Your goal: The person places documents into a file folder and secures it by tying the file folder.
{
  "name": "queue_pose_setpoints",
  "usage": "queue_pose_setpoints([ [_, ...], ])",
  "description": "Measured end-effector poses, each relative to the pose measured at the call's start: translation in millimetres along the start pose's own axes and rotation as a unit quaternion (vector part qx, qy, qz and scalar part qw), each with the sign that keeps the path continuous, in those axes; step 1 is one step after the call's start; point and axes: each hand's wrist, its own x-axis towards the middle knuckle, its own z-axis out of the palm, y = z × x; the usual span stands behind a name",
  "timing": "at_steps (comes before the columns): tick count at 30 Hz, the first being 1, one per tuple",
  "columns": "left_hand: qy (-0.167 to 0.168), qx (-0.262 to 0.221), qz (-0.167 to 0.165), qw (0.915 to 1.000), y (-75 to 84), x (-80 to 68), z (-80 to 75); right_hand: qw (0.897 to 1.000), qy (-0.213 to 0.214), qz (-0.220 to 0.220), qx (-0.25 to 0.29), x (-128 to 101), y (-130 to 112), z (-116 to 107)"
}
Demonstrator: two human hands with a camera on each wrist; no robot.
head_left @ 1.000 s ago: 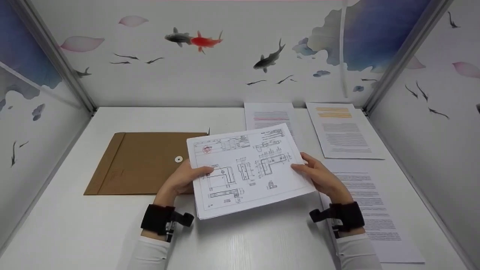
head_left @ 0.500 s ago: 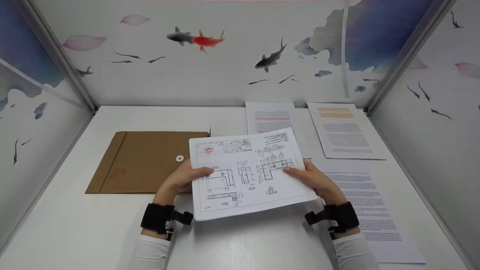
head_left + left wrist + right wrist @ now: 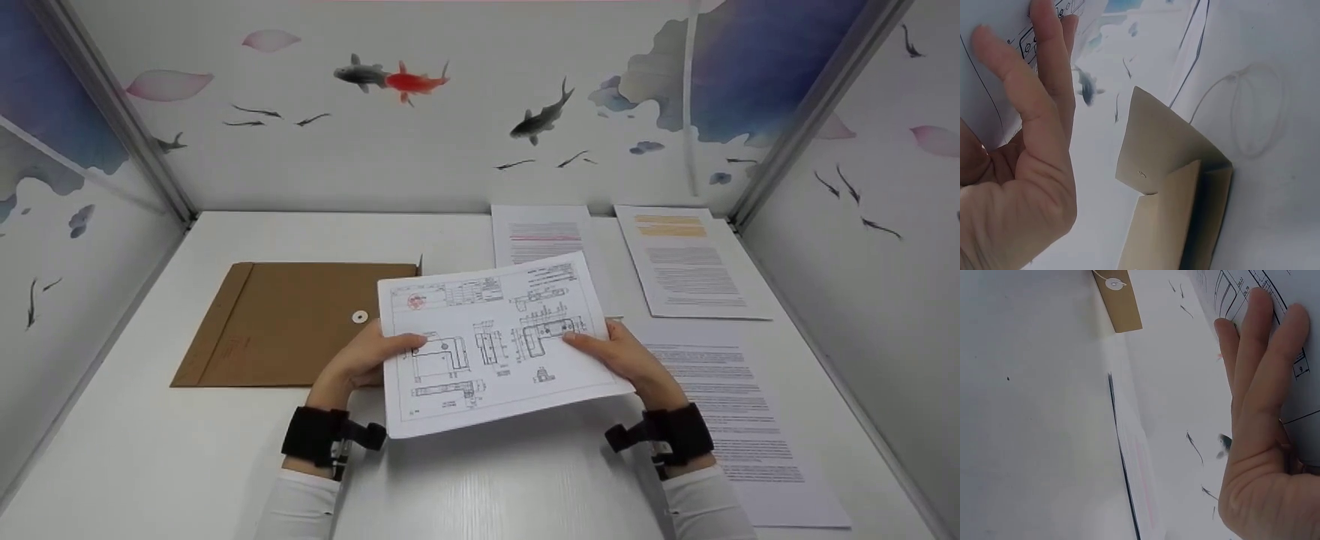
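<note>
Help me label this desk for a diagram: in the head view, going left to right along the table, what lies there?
Brown envelope → left hand → drawing sheet → right hand → long text page.

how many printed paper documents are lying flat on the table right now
3: a red-marked sheet at the back, an orange-highlighted sheet at back right, a text sheet under the right hand. Others may be hidden under the held drawing.

Bright, even, seemingly overhead light; soft shadow under the drawing sheet (image 3: 495, 341) on the table (image 3: 150, 450); slight wide-angle bend at edges; wrist views washed out, close fingers (image 3: 1044, 67) soft
</note>
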Motion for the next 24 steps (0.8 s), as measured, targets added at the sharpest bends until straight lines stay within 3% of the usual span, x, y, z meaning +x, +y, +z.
queue_pose_setpoints([
  [7, -0.001, -0.006, 0.0, 1.0, -1.2, 1.3, -3.0, 0.999, 0.016, -0.001, -0.038, 3, -3, 2],
  [14, -0.013, -0.002, 0.013, 0.9998, -1.0, 4.7, -7.4, 0.994, 0.075, 0.007, -0.085, 7, -14, 3],
  [19, 0.001, 0.041, 0.019, 0.999, -1.4, 4.7, -14.6, 0.988, 0.116, 0.011, -0.098, 12, -22, 4],
  [24, 0.029, 0.084, -0.01, 0.996, -0.2, -0.3, -21.5, 0.984, 0.139, 0.012, -0.113, 18, -27, 5],
])
